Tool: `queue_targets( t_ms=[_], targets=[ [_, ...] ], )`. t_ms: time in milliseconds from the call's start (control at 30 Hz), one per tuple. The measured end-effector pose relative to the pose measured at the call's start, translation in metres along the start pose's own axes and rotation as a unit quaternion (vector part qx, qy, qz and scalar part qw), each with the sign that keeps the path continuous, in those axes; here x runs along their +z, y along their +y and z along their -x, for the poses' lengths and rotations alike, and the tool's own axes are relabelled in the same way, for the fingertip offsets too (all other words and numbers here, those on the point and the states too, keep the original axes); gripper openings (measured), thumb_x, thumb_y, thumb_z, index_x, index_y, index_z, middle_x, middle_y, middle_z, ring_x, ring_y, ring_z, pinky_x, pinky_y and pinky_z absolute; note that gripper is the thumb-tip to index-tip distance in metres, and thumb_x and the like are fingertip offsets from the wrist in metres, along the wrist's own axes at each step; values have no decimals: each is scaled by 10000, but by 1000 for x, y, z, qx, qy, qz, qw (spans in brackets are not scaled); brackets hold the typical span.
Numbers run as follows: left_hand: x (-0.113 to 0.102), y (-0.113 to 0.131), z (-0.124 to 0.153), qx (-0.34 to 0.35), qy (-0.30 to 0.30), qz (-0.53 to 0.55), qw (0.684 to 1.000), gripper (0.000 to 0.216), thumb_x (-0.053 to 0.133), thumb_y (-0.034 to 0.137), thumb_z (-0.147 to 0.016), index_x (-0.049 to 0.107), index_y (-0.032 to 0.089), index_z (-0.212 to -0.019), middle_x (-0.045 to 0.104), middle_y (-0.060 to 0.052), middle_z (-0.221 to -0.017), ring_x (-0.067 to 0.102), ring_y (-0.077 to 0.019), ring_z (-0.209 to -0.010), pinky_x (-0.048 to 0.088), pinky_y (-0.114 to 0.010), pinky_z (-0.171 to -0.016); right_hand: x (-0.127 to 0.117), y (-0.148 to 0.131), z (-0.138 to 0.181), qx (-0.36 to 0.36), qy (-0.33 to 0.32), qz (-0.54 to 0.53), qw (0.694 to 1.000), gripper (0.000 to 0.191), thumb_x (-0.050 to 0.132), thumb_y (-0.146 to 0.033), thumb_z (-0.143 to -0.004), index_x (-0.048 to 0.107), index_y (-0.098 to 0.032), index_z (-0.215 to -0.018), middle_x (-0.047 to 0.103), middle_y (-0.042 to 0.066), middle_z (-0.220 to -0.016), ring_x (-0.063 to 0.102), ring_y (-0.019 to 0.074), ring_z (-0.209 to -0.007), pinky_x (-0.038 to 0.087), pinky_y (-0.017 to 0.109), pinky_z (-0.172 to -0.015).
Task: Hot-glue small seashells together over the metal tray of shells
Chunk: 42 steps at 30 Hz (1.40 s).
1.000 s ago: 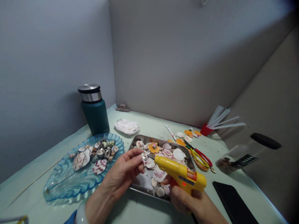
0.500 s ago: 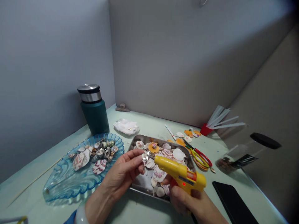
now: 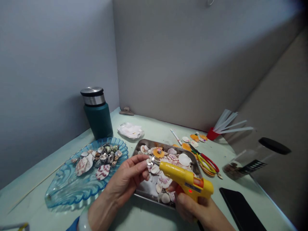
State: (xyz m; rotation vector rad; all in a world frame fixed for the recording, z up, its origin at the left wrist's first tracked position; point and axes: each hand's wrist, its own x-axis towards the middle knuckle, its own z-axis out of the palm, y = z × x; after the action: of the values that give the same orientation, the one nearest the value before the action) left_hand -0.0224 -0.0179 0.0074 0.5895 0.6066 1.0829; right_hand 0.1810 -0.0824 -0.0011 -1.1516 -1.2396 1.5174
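Note:
My right hand point(image 3: 190, 202) is wrapped round the handle of a yellow hot glue gun point(image 3: 179, 174), its red light lit. The gun's metal nozzle points left and meets a small whitish shell piece point(image 3: 150, 161). Thumb and fingers of my left hand point(image 3: 131, 173) pinch that piece; its exact shape is too small to tell. Both hands are over a metal tray point(image 3: 146, 189) holding several scallop shells point(image 3: 164, 180), some white, some striped. An orange shell point(image 3: 158, 152) with a small shiny bit on it lies in the tray's far part.
To the left, a blue scalloped dish point(image 3: 72, 183) holds shells, with a green flask point(image 3: 98, 118) behind it. On the right are red-handled scissors point(image 3: 210, 163), a phone point(image 3: 240, 208), a clear jar point(image 3: 250, 157) and a red cup point(image 3: 213, 134) of glue sticks. A white packet point(image 3: 130, 130) lies behind the tray.
Almost nothing differs. The whole view has shifted very slightly; the glue gun's nozzle stays at the shell piece in my left hand.

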Motion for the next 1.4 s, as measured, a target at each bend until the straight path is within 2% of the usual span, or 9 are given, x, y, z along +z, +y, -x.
queue_targets(
  t_ms=[267, 600, 833, 1133, 1400],
  targets=[
    [-4, -2, -2, 2, -12, -11, 1000, 201, 748, 125, -692, 685, 125, -883, 622, -8, -708, 542, -55, -534, 465, -177, -558, -2, 4, -1, -3, -9, -12, 1000, 479, 640, -584, -750, 623, -158, -967, 407, -68, -520, 323, 66, -475, 248, 221, -474],
    [-4, -2, -3, 5, -9, -2, 1000, 186, 750, 124, -688, 688, 114, -863, 605, 4, -649, 532, -51, -502, 456, -167, -529, -2, 4, -1, 3, 6, 8, 1000, 498, 660, -596, -720, 633, -152, -942, 424, -63, -513, 351, 70, -473, 277, 219, -467],
    [-2, -2, -1, 3, -4, 9, 1000, 192, 763, 129, -672, 690, 116, -849, 584, 15, -613, 513, -46, -489, 446, -161, -512, -1, -1, 0, 7, -6, 10, 1000, 511, 657, -606, -718, 630, -150, -946, 433, -57, -544, 343, 66, -484, 271, 225, -475],
    [-4, -2, -1, -2, -11, -1, 1000, 176, 762, 136, -674, 698, 124, -838, 606, 6, -639, 528, -47, -485, 458, -165, -514, -6, 10, -4, -26, -22, -24, 999, 434, 643, -558, -765, 629, -174, -966, 416, -64, -526, 335, 68, -475, 248, 227, -464],
    [-4, -3, -2, 0, -9, 4, 1000, 190, 763, 118, -670, 688, 124, -845, 602, 16, -613, 535, -47, -479, 459, -158, -513, -6, 11, -4, -18, -37, -24, 999, 440, 629, -555, -778, 624, -167, -984, 404, -64, -526, 327, 70, -472, 251, 231, -467]
  ],
)
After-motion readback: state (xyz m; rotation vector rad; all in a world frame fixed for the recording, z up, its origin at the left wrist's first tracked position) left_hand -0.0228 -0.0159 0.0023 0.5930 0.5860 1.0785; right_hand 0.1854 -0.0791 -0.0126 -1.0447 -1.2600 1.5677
